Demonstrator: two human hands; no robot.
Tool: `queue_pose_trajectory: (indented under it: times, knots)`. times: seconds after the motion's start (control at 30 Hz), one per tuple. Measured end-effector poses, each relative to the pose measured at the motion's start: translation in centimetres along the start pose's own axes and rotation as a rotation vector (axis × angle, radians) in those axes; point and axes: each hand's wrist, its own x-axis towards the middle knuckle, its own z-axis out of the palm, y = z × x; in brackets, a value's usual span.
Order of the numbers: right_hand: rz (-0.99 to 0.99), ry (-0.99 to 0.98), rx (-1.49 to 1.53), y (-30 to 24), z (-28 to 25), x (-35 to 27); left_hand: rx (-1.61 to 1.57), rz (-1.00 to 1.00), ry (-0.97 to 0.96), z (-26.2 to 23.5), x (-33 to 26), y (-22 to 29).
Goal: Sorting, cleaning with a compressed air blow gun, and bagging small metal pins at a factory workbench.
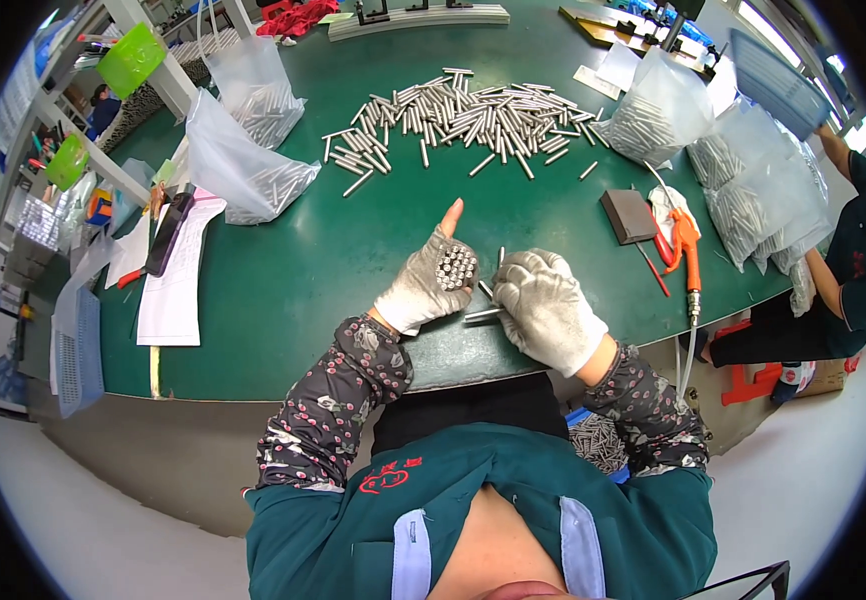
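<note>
My left hand (pixel 423 285), in a grey fingerless glove, grips a bundle of short metal rods (pixel 455 266) end-on, with one bare finger pointing up. My right hand (pixel 545 305), in a white glove, rests on the green table (pixel 283 270) right beside it, pinching a few loose rods (pixel 483 314) that lie near the table's front edge. A big heap of the same metal rods (pixel 463 115) is spread across the far middle of the table.
Clear plastic bags of rods stand at the back left (pixel 243 165) and at the right (pixel 753 195). A dark flat block (pixel 628 215), an orange air tool with hose (pixel 688 250), papers (pixel 178 275) and a phone (pixel 168 235) lie around. Another person (pixel 843 260) sits at the right.
</note>
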Motion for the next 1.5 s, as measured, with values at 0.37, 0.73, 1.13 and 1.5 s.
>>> queue_pose_trajectory:
  times: [0.37,0.73,1.13,1.5]
  knots:
    - [0.437,0.091,0.422,-0.5,1.7,2.0,-0.142,-0.003,0.016,-0.1,0.0,-0.4]
    - [0.383,0.133,0.523,-0.3,1.0,2.5,0.038,-0.01,0.009,-0.1,-0.1,0.4]
    - [0.277,0.065,0.213,-0.9,0.8,3.6,0.1,0.017,0.037,0.1,0.1,-0.1]
    - [0.215,-0.055,0.023,-1.0,0.2,4.1,0.207,0.06,0.053,0.1,0.2,-0.4]
